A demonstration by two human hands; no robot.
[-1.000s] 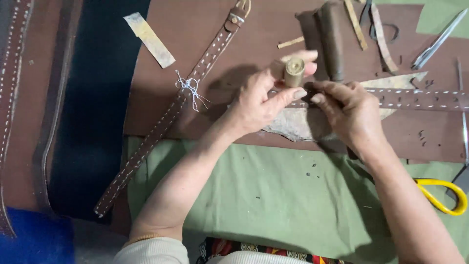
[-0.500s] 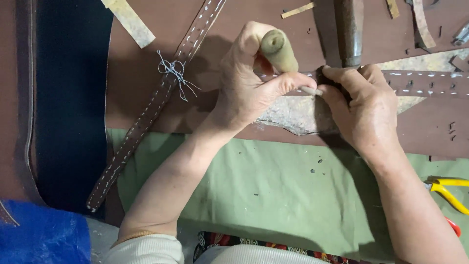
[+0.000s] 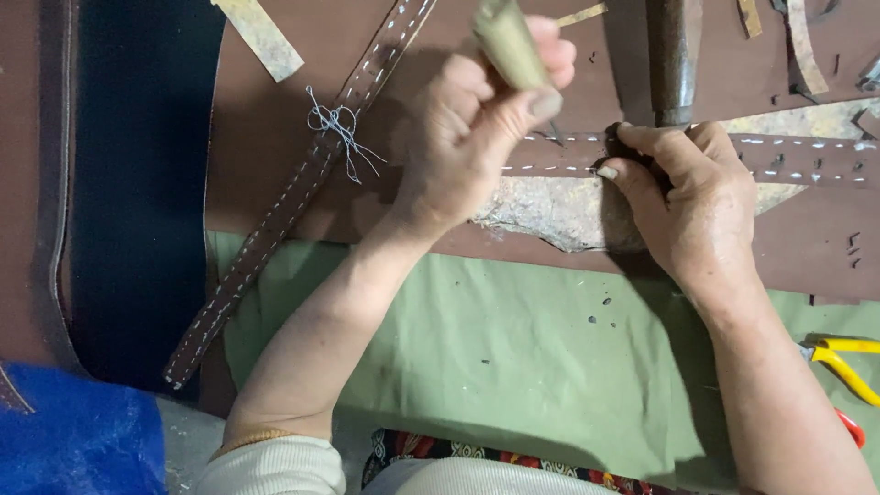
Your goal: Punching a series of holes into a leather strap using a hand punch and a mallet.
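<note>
Head view, looking straight down at two bare hands working leather on a desk. Left hand (image 3: 472,137) is closed in a fist around a pale wooden tool handle (image 3: 510,41), lifted and blurred, its working end hidden inside the fist. Right hand (image 3: 683,197) lies just to the right of it, fingers curled and pressing a brown leather strap (image 3: 797,158) flat; the strap runs out to the right from under the fingertips and carries rows of pale stitch marks and small holes. Beneath both hands sits a rough grey stone slab (image 3: 559,215), partly covered by the strap and by the right palm. To do this step well, it seems wise to keep the strap pinned hard against the stone, fingertips clear of the spot being struck or pierced, and to bring the tool down square on the marked line. To the left of the left hand, a second stitched strap (image 3: 293,197) runs diagonally, with a knot of loose pale thread (image 3: 337,128) on it. Above the right hand stands a dark cylindrical tool (image 3: 674,55), cut off by the top edge. Yellow-handled pliers (image 3: 848,362) show only partly at the right edge. What the tool's tip looks like cannot be made out.
</note>
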